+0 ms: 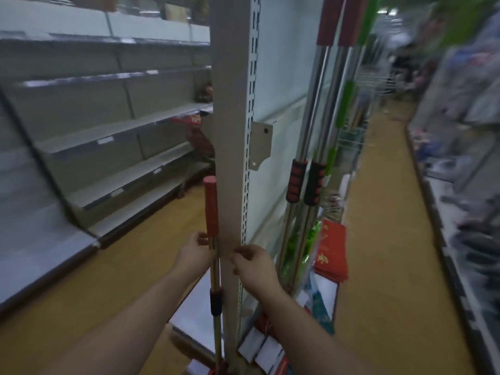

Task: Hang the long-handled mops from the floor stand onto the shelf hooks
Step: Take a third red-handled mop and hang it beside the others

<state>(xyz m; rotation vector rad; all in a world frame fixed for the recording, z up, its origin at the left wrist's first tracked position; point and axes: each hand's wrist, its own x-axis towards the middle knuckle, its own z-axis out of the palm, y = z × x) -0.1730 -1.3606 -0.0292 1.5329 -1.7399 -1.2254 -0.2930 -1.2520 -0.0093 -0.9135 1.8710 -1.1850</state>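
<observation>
Curling round the red-capped steel mop handle [211,207] left of the grey slotted shelf upright [230,131], the person's left hand [193,253] is holding it vertical. The right hand [254,266], fingers curled, is sitting at that upright's edge, grip unclear. Raising it straight, two-handed, looks wisest.

Shop aisle. Light is dim and cool, and the edges of my view are blurred. The floor [378,239] is yellow-brown and runs on both sides of a grey post [230,104] straight ahead of me. A slotted strip [250,77] goes down the post's right edge, with a small grey bracket plate [261,143] sticking out beside it. Behind the plate is a pale back panel [284,77]. To my left are grey shelves [108,125] in several tiers, with white tags [105,141] on the front lips and red goods [194,128] at the far end. Low to the right of the post are red packets [332,247]. The far-right shelving [460,185] is too blurred to name its goods. Wire racks [373,79] stand farther down.
</observation>
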